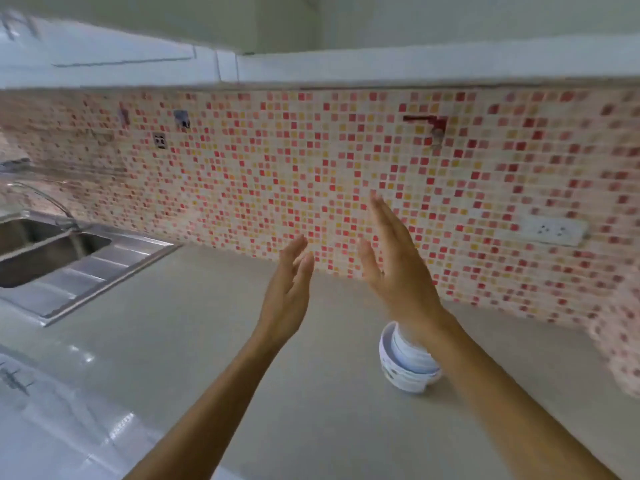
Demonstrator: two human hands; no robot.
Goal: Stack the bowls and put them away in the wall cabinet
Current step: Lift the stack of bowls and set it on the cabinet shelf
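A stack of white bowls stands on the pale countertop, partly hidden behind my right wrist. My left hand and my right hand are both raised above the counter, fingers stretched out and pointing up toward the wall, palms facing each other. Neither hand holds anything. The white wall cabinets run along the top of the view with their doors closed.
A steel sink with a drainer and a tap sits at the left. The wall behind is red and yellow mosaic tile, with a white socket at the right. A patterned cloth shows at the right edge.
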